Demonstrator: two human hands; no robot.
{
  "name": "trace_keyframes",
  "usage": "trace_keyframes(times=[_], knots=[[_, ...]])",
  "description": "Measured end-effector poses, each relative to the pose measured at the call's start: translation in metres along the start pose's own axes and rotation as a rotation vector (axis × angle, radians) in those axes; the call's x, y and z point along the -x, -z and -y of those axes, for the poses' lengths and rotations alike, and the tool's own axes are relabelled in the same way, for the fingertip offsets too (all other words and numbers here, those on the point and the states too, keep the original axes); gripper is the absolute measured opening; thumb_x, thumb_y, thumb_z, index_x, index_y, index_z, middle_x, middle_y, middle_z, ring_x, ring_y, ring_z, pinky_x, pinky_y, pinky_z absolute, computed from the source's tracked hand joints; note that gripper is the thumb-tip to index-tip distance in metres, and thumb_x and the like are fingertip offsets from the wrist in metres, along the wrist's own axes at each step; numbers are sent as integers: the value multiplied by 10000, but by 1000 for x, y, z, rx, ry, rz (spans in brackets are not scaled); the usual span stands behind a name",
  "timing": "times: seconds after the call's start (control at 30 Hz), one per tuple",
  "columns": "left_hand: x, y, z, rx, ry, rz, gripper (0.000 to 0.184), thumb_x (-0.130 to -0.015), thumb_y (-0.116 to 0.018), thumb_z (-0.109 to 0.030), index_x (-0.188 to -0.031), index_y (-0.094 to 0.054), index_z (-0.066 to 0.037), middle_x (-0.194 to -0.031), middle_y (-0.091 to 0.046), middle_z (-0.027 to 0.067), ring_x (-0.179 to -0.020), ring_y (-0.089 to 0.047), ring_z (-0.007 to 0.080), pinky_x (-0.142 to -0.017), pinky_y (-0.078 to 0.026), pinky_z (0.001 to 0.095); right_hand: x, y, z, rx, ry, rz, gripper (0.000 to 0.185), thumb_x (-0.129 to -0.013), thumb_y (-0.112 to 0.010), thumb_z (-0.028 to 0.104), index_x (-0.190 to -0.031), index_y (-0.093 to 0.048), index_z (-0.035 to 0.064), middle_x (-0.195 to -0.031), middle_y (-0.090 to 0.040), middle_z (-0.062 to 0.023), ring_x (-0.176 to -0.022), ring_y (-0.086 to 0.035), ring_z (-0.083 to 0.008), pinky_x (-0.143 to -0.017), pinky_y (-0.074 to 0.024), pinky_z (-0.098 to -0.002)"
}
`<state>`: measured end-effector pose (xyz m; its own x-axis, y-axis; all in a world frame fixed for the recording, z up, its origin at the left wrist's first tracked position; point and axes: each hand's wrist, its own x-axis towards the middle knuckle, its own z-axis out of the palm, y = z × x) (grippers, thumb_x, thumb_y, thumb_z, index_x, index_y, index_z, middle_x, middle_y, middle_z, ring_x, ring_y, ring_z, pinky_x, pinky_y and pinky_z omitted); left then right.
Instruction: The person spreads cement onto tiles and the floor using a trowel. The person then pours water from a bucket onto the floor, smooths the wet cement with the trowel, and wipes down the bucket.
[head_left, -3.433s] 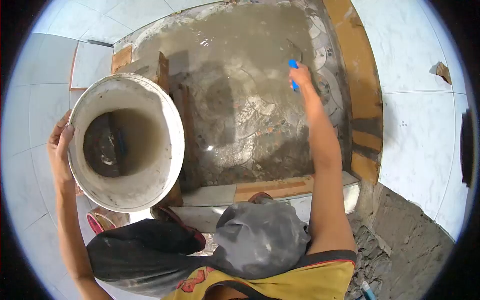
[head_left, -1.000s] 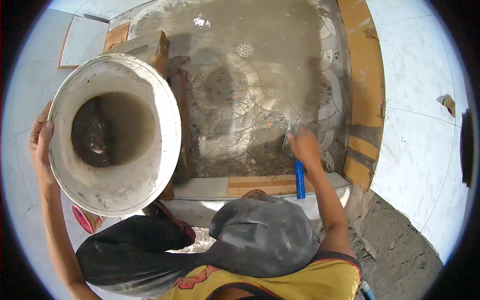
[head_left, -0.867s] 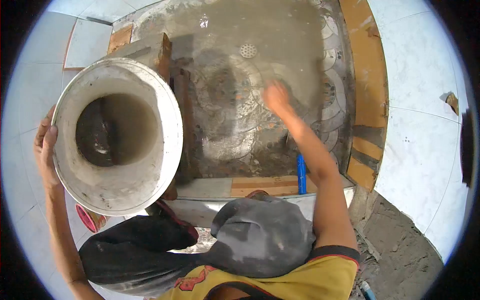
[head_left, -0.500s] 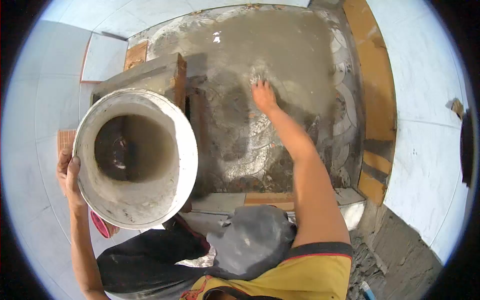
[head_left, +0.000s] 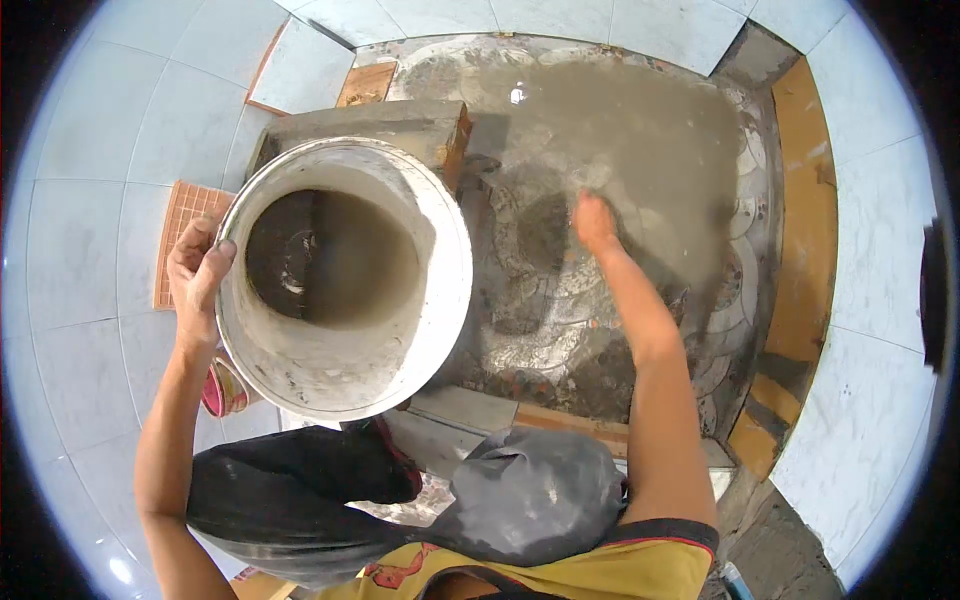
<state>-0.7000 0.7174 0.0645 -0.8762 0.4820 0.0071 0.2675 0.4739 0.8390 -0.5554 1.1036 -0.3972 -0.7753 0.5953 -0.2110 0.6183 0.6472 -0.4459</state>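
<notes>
My left hand grips the rim of a large white bucket at its left side, thumb over the edge. The bucket is tilted toward me, with murky brown-grey water inside. My right hand is low over the wet patterned floor, at the edge of a shallow grey puddle. Its fingers look curled together and slightly blurred; whatever they hold, if anything, is hidden.
A cement-coated block stands behind the bucket. An orange-backed tile and a small pink-and-red pail are at the left. Pale tiled walls surround the floor, with a yellowish strip along the right. Wet mortar lies at lower right.
The view has shifted, so the scene sits farther right. My right hand has drawn back toward me from the puddle, its fingers now curled. My left hand still grips the bucket.
</notes>
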Motion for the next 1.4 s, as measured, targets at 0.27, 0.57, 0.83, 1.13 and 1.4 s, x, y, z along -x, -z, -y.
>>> trace_keyframes(times=[0.27, 0.57, 0.83, 1.13, 1.4], knots=[[-2, -3, -8, -68, 5, 9, 350, -799, -640, -242, -1025, -626, 25, -1016, -636, 90, -921, -557, 142, -863, -421, 290, -67, 97, 192, -527, 407, -238, 339, -815, -588, 87, -1149, -635, 118, -999, -665, -222, -875, -633, -390, -804, -509, -468], [-1, -3, 2, 16, -15, 26, 461, -836, -633, -289, -1171, -626, 28, -1089, -612, 78, -1013, -558, 160, -952, -412, 311, -94, 37, 243, -10, 759, -244, 349, -923, -434, 234, -1170, -612, 64, -1295, -553, -128, -1283, -438, -330, -1055, -335, -579], [-4, -11, -6, -1, -86, 87, 474, -838, -594, -201, -1234, -582, 60, -1114, -615, 111, -1002, -580, 181, -940, -431, 317, 28, 114, 158, -500, 319, -322, 463, -856, -551, 188, -1291, -516, 32, -1387, -451, -202, -1273, -423, -397, -1079, -338, -482], [-16, 2, 14, 41, 5, 123, 478, -916, -543, -263, -1278, -552, 50, -1158, -605, 109, -1027, -589, 177, -932, -455, 319, 285, 30, -137, 63, -654, -50, 351, -775, -633, 177, -1052, -630, -37, -1082, -618, -260, -1071, -572, -398, -899, -477, -470], [-11, -30, -15, -10, -69, 191, 470, -933, -563, -259, -1281, -543, 56, -1161, -638, 140, -1019, -623, 200, -901, -496, 327, 329, 18, -132, -334, -673, -352, 289, -865, -533, 237, -1004, -640, 7, -935, -658, -262, -887, -620, -451, -847, -492, -501]])
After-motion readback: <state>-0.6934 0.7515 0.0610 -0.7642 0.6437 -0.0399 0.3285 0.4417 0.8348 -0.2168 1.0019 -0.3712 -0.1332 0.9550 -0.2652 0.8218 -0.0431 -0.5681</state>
